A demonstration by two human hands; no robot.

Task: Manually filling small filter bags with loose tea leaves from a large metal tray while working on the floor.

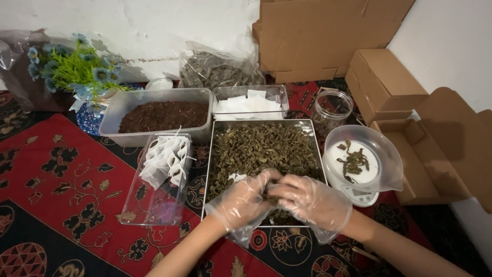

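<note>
Left hand (pixel 245 201) and right hand (pixel 307 201), gloved, pressing together, pinching dried leaves (pixel 256 146) over metal tray (pixel 209 169), catching spill; scale bowl (pixel 382 154) sitting just right, filled sachets (pixel 166 160) left.

You have two gloved hands, the left hand (pixel 245 199) and the right hand (pixel 310 201), over one metal tray (pixel 215 134) of dried leaves. Behind it stand two clear tubs (pixel 119 110), one empty glass jar (pixel 331 109) and one bag of leaves (pixel 218 69). At the cloth's right edge sits one scale bowl (pixel 392 161), with one sachet box (pixel 154 200) on the left.
</note>
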